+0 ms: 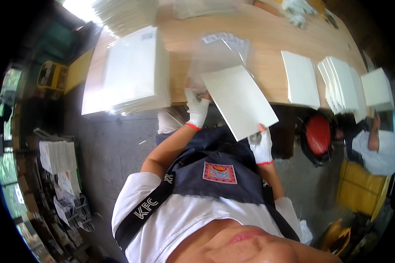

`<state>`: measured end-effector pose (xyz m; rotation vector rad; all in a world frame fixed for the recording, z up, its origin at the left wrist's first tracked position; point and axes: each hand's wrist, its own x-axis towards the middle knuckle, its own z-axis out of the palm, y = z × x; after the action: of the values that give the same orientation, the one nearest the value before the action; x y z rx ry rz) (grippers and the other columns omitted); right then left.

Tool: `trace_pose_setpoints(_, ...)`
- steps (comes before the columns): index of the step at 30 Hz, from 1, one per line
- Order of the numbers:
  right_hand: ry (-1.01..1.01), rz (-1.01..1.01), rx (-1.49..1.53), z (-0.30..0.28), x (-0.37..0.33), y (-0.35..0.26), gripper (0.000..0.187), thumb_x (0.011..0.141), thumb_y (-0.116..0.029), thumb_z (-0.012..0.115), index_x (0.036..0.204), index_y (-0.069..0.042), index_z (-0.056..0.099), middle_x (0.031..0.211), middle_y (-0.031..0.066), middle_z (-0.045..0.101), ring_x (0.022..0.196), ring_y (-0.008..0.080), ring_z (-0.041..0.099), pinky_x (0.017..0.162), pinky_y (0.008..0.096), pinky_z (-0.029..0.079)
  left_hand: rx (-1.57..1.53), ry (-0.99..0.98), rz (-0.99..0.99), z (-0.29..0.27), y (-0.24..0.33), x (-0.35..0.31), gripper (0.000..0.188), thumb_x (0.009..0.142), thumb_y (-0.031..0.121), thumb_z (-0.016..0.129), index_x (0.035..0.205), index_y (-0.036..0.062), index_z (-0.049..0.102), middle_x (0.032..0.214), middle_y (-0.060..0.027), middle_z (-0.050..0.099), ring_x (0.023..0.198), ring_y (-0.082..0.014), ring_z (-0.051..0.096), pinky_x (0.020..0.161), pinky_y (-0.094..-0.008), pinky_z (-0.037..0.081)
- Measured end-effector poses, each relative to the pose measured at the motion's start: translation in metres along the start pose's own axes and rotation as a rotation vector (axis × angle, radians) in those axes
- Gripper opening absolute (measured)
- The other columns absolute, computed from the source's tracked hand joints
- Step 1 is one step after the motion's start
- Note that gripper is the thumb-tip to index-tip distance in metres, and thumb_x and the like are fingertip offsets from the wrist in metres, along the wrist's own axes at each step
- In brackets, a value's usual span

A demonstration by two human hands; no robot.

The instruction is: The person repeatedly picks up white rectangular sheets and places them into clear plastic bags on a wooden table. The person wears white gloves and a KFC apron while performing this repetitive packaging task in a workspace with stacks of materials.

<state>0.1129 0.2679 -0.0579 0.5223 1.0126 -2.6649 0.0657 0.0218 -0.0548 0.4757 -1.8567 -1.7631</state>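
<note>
A flat white board or stack of sheets (240, 101) is tilted over the front edge of the table. My right hand (261, 145), in a white knit glove with bare fingertips, grips its near right corner with the thumb on top. Beyond it lies a clear plastic bag (199, 61), its far end showing a pale printed strip. The board's far end overlaps the bag; whether it is inside I cannot tell. My left hand (197, 107), gloved the same way, is closed at the bag's near left edge, beside the board's left edge. Its fingertips are partly blurred.
At left on the table (177, 39) rises a tall stack of plastic-wrapped white packs (131, 65). White stacks (300, 79) line the right side, and gloves (297, 13) lie at the far right. A red stool (318, 133) and another person (375, 149) are to the right.
</note>
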Motion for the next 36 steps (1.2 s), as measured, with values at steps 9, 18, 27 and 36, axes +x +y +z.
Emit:
trace_pose_setpoints(9,-0.163,-0.047,-0.203,0.027,-0.011,-0.016,0.027,0.094,-0.016,0.050,0.117,-0.002,0.046,0.084,0.0115,0.063,0.050,0.0171,0.060,0.039,0.0267,0.045,-0.177,-0.295,-0.430,0.017,-0.012,-0.013,0.024,0.091,0.010,0.053,0.109,-0.0051,0.059,0.093,-0.0100,0.067,0.079,-0.0158,0.063,0.069,-0.0275,0.051)
trace_pose_setpoints(18,-0.049,0.220,0.343,0.024,0.028,0.049,0.036,0.099,-0.016,0.041,0.131,0.000,0.037,0.133,0.0212,0.043,0.121,0.0356,0.047,0.099,0.0473,0.047,-0.284,-0.507,-0.893,-0.017,-0.043,-0.087,0.022,0.094,0.021,0.055,0.108,0.0041,0.057,0.096,-0.0068,0.066,0.067,-0.0123,0.061,0.062,-0.0266,0.055)
trace_pose_setpoints(27,-0.446,0.164,-0.679,0.048,0.025,0.027,0.029,0.098,-0.023,0.045,0.116,-0.004,0.057,0.078,0.0061,0.065,0.057,0.0121,0.061,0.051,0.0225,0.049,-0.195,-0.471,-0.782,-0.052,-0.028,-0.049,0.031,0.094,0.028,0.055,0.111,0.0019,0.054,0.099,-0.0088,0.065,0.075,-0.0182,0.065,0.063,-0.0295,0.056)
trace_pose_setpoints(36,-0.743,-0.701,-2.099,0.095,0.047,0.063,0.019,0.088,-0.032,0.054,0.090,-0.014,0.050,0.072,0.0102,0.065,0.065,0.0295,0.064,0.052,0.0418,0.049,-0.262,-0.567,-0.789,-0.066,-0.034,-0.031,0.020,0.094,0.018,0.053,0.099,-0.0010,0.058,0.095,-0.0092,0.066,0.077,-0.0175,0.067,0.068,-0.0293,0.057)
